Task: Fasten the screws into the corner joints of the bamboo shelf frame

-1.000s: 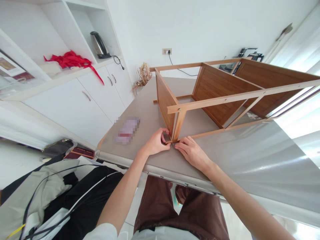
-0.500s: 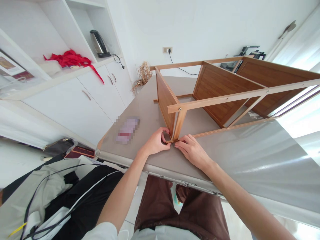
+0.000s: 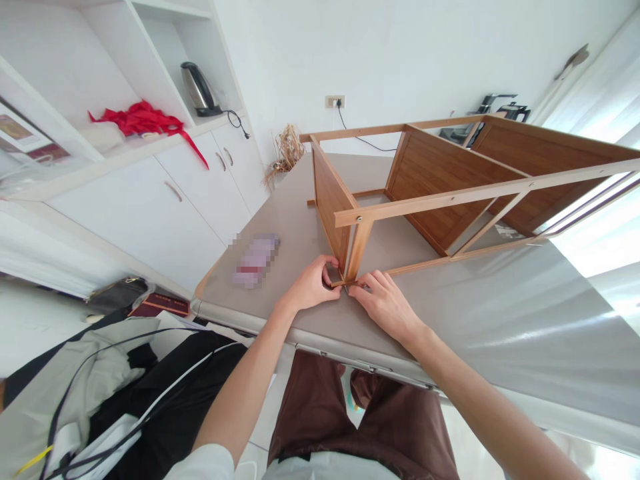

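Observation:
A wooden shelf unit (image 3: 440,193) lies on its side on the grey table (image 3: 500,313), with several brown panels set between its light rails. My left hand (image 3: 315,285) is curled around the near bottom corner of the end panel, thumb and fingers gripping the wood. Beside that corner, my right hand (image 3: 383,301) has its thumb and fingertips pinched together at the joint. A thin pale sliver shows at those fingertips, too small to name. Above both hands, a screw head (image 3: 359,219) sits in the upper rail's end.
A blurred pinkish item (image 3: 256,260) lies left of my hands. White cabinets (image 3: 165,193) hold red ribbon (image 3: 145,119) and an electric kettle (image 3: 197,90). Clothes and cables (image 3: 125,373) are piled at lower left. Dried plants (image 3: 286,150) stand behind the table.
My right hand has shifted slightly, its fingers a little more raised and bent at the joint. My left hand and the shelf unit stay nearly in place.

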`<action>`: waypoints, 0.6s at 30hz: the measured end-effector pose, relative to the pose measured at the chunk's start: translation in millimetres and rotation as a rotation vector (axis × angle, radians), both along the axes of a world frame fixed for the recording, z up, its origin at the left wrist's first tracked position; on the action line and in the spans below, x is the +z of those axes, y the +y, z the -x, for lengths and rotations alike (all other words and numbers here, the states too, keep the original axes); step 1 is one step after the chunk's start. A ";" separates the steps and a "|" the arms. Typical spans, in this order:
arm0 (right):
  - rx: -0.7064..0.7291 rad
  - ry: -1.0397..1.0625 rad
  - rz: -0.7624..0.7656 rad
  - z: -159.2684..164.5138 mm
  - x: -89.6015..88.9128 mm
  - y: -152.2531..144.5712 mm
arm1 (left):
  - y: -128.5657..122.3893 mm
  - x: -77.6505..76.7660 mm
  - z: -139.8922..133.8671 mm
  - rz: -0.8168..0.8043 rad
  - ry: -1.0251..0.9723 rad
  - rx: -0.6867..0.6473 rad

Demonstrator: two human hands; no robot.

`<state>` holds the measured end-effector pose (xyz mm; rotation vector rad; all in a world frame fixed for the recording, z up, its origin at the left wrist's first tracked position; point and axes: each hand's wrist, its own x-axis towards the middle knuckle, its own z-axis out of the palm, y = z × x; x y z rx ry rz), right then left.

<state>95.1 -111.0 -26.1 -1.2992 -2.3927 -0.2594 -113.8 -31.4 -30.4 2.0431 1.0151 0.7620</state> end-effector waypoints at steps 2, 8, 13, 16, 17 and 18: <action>0.005 -0.022 -0.018 0.0 1.1 -0.6 | -0.2 0.5 -0.3 0.004 -0.003 -0.004; -0.005 0.033 -0.008 2.3 4.9 -0.2 | -0.9 -0.2 -0.1 0.006 0.011 0.001; -0.034 0.140 0.036 3.1 4.7 1.6 | -0.3 -1.3 0.3 0.014 0.025 0.004; -0.032 0.122 0.036 1.8 1.9 1.1 | -0.9 0.8 -0.4 0.008 0.021 0.002; -0.029 0.113 0.037 1.3 0.9 0.8 | -1.2 1.7 -0.6 0.006 0.020 0.001; -0.027 0.107 0.039 0.8 0.2 0.6 | -1.6 2.6 -0.8 0.004 0.018 0.001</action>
